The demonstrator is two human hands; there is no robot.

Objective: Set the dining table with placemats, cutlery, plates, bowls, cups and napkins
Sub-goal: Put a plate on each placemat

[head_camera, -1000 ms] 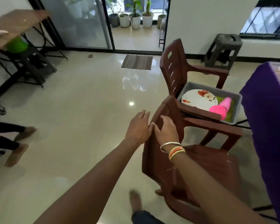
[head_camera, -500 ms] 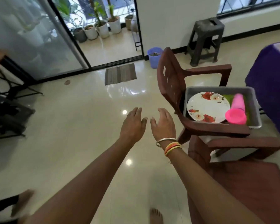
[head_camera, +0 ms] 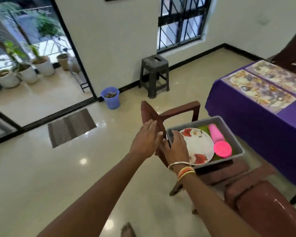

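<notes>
Plate (head_camera: 197,144) and cups (head_camera: 217,135) lie in a tub (head_camera: 225,159) on a chair (head_camera: 178,112). Left hand (head_camera: 146,141), fingers straight, touches the chair's back; right hand (head_camera: 175,148) covers the tub's rim, grip indiscernible.

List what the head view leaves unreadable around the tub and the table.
Grey tub: the floral plate and pink cups cover its floor; only green slivers show, so cutlery, bowls or napkins are unconfirmed.
Right hand: its own back hides the grip, tub rim or chair backrest.
Purple table: cut off by the right edge; placemats beyond two uncountable, their print blurred.
</notes>
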